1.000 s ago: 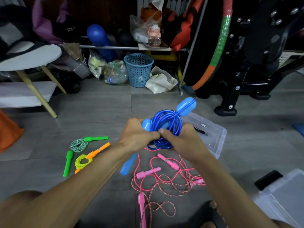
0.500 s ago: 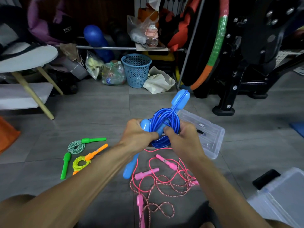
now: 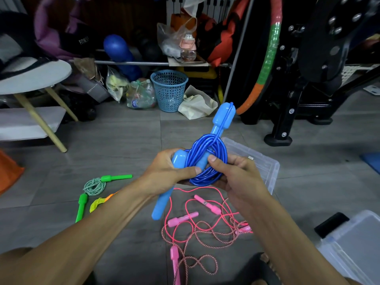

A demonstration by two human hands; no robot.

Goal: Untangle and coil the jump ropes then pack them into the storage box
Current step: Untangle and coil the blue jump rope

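Both hands hold the coiled blue jump rope (image 3: 207, 161) up above the floor: the left hand (image 3: 166, 173) grips one light-blue handle with its thumb pressed on the coil, and the right hand (image 3: 236, 175) grasps the coil from the right, the other handle pointing up and away. Just beyond it to the right lies a clear storage box (image 3: 267, 163). On the floor near the person the pink jump ropes (image 3: 205, 225) lie tangled, and at the left the green jump rope (image 3: 96, 186) lies coiled.

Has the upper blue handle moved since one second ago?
Yes. The upper blue handle rose toward the blue basket, farther from the clear box.
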